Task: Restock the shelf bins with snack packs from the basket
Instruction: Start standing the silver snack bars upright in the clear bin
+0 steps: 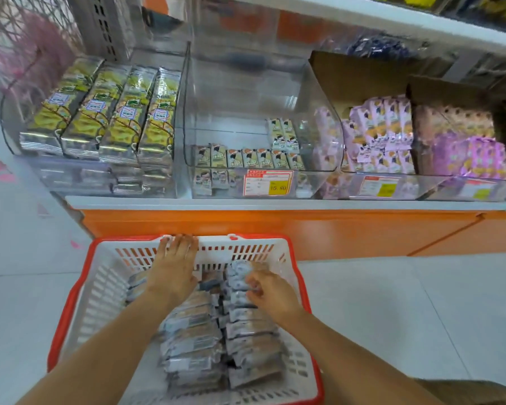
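A white basket (105,276) with a red rim stands on the floor below the shelf, filled with two rows of silver-and-brown snack packs (193,340). My left hand (174,264) lies flat over the basket's far wall, fingers spread on the rim. My right hand (268,290) reaches into the right row, fingers closed on one of the snack packs (240,283). Above, a clear middle shelf bin (246,92) holds only a low front row of similar small packs (246,157).
To the left, a bin holds yellow-green packs (111,112). To the right, cardboard boxes hold purple packs (380,133). A price tag (268,182) hangs on the middle bin's front. An orange shelf base (333,229) stands behind the basket. Grey tiled floor (392,317) surrounds it.
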The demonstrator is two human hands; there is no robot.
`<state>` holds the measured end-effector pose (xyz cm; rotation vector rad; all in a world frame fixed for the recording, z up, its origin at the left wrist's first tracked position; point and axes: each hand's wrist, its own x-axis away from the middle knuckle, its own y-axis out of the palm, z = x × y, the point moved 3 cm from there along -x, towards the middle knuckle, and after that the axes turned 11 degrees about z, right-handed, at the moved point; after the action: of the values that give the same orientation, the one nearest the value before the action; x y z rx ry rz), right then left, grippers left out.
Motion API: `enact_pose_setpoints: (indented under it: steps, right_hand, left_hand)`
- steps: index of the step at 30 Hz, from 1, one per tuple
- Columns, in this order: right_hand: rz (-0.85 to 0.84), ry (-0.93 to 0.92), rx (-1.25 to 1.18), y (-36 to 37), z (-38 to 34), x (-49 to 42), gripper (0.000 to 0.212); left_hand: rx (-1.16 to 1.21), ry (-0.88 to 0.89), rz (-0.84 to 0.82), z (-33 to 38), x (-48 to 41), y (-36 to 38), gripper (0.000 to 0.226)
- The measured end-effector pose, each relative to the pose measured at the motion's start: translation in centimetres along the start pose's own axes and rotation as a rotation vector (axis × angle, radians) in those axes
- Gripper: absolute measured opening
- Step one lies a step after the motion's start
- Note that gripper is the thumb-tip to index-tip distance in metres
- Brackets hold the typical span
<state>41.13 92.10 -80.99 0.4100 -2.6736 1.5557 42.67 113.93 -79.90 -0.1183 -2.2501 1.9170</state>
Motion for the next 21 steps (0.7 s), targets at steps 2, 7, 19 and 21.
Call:
enact_pose_setpoints:
  steps: [2,7,19,21]
  right_hand:
    - [-0.019,0.017,0.024,1.6,0.7,-0.6,0.026]
    - [-0.057,-0.011,0.081,5.6,2.1,-1.5,0.024]
    - [-0.171,-0.173,0.454,8.4,2.9,-3.6,0.047]
    - [-0.152,-0.195,0.41,7.8,2.9,-3.5,0.055]
  left_hand:
    - [-0.019,0.014,0.005,-0.1,0.2,0.6,0.085]
    - [0.038,0.044,0.112,-0.5,0.4,2.0,0.088]
    - [0.088,0.032,0.159,-0.3,0.2,3.6,0.091]
    - [0.08,0.02,0.135,0.1,0.1,3.4,0.086]
